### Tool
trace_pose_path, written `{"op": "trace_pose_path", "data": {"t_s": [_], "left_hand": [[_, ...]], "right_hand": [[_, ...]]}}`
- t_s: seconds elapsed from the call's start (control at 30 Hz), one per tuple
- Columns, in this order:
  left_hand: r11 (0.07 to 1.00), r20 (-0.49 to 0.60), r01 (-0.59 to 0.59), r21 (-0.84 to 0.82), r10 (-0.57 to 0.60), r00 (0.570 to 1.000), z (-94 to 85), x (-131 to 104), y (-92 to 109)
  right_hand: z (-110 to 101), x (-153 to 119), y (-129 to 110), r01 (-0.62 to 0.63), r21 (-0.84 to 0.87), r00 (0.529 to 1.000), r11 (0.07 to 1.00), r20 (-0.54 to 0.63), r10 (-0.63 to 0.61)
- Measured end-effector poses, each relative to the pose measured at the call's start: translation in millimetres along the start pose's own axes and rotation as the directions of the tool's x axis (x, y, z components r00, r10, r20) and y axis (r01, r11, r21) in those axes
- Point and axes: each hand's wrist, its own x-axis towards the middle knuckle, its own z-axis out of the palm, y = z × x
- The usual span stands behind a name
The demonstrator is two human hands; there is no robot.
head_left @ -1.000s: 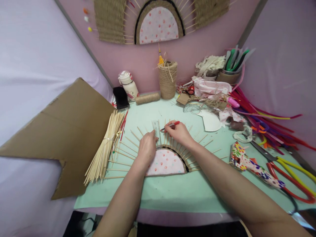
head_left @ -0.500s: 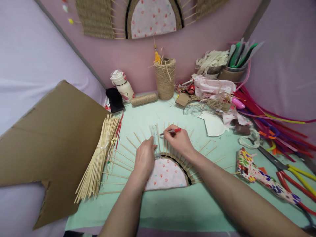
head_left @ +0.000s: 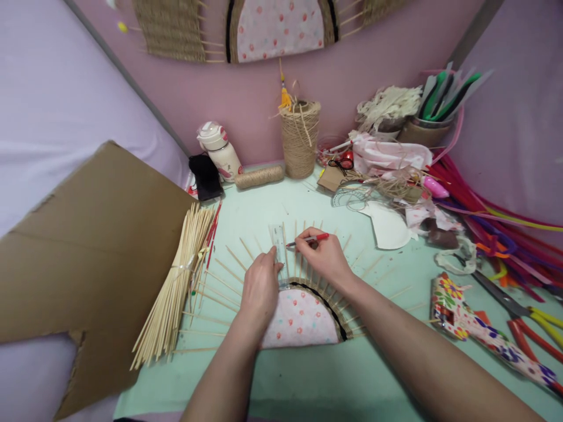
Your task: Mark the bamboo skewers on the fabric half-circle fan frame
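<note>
A half-round piece (head_left: 303,319) of pink patterned fabric lies on the table, edged with twine and a black cord. Thin wooden sticks (head_left: 234,258) fan out from its curved edge. My left hand (head_left: 261,281) grips a clear ruler (head_left: 278,240) between thumb and fingers, holding it along one stick above the arc. In my right hand (head_left: 323,255) is a red pen (head_left: 317,237), its tip pointing left beside the ruler and close to a stick. My left wrist covers part of the fabric's left side.
Left of the work lies a tied bundle of sticks (head_left: 173,287) beside cardboard (head_left: 88,252). A bottle (head_left: 220,153), a twine roll (head_left: 259,176) and a twine cone (head_left: 301,140) stand or lie behind. Scissors (head_left: 505,296) and a flower-patterned glue gun (head_left: 455,308) are at right.
The whole view has shifted slightly, so things sit a little lower and farther right. Both hands keep their holds on ruler and pen, with the pen tip still near the ruler.
</note>
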Motion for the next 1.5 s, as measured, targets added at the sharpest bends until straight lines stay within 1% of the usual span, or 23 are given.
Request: {"op": "trace_pose_path", "data": {"t_s": [0.2,0.5,0.87,1.5], "left_hand": [[1.000,-0.003,-0.005,0.010,0.005,1.000,1.0,-0.1,-1.3],[1.000,0.009,0.014,0.007,-0.014,1.000,-3.1,0.3,2.9],[1.000,-0.005,-0.008,-0.005,0.008,1.000,0.1,0.0,-0.1],[1.000,-0.004,0.015,-0.026,-0.015,1.000,-2.1,0.0,1.8]], "right_hand": [[-0.4,-0.3,-1.7,0.000,-0.012,1.000,1.000,-0.002,0.000],[-0.6,0.0,-1.5,-0.016,-0.004,1.000,1.000,0.016,0.016],[-1.9,-0.6,-2.0,-0.010,-0.010,1.000,1.000,0.005,0.010],[0.0,0.3,1.2,-0.016,-0.002,1.000,1.000,0.005,0.016]]}}
